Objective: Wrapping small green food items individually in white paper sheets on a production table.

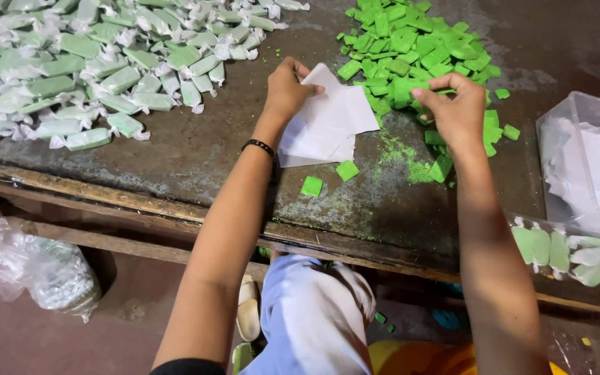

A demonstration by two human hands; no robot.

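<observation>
Between the two hands, right at the middle of the dark worktop (196, 149), the action sits. Left hand (287, 89) is closed on a small stack of white wrapping papers (328, 121), thumb on top, fingers underneath, the sheets fanning toward the near side. Right hand (458, 111) is pinched shut on one green block (405, 90), lifted off the edge of the loose green pile (418, 48) at far right.

Risk, as I judge it: the papers are thin and stacked, so more than one sheet could slide out together, or the stack could slip from that light hold. The block looks crumbly, with green dust (401, 156) already smeared beneath the hand, so a hard squeeze could chip it. Two stray blocks (329, 178) lie close to the near edge and a nudge from a wrist could send them off.

Counts: two hands, one held block, two strays, several paper sheets, unwrapped blocks far too many to count, wrapped pieces (71, 69) at far left likewise. One clear tub (578, 111) of papers at right, one plastic bag (32, 267) below left.
</observation>
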